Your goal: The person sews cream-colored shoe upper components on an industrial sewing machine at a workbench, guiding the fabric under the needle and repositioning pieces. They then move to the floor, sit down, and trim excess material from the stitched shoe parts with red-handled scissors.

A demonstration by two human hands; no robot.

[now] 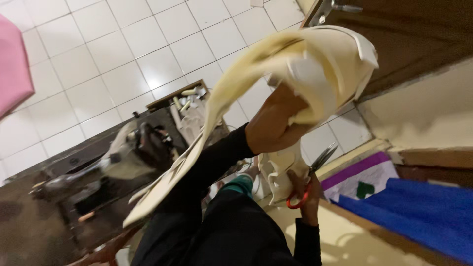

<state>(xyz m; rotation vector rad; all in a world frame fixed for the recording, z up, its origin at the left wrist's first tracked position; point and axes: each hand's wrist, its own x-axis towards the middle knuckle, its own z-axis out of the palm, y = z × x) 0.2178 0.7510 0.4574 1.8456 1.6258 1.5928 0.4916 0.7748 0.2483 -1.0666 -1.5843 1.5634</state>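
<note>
- The cream foam sheet (315, 64) is the landmark: a long, floppy piece, bunched at its upper end and trailing down to the lower left as a stiff strip.
- The left hand (271, 125) grips the sheet just under its bunched end, fingers closed on the material and lifting it high, apparently so the loose length hangs free and the part below stays taut.
- A smaller fold of the same cream material (278, 172) hangs straight below that grip, within reach of the other hand.
- The right hand (305, 194) is below the sheet, touching the hanging fold, its fingers closed through the loops of the red-handled scissors (313, 180).
- The scissor blades stand slightly apart and point up and to the right, just beside the fold; whether they bite into it cannot be told.
- Both arms wear black sleeves; a bit of teal cloth (241, 184) shows between them, under the sheet.
- Left of the sheet's trailing end stands a dark sewing machine (133, 152) on a dark wooden surface (29, 216), with small tools in a tray behind it.
- Right of the sheet lie blue fabric (423, 212) and a purple-edged white piece (364, 180) on a pale surface.
- White floor tiles (123, 44) fill the area beyond the sheet.
</note>
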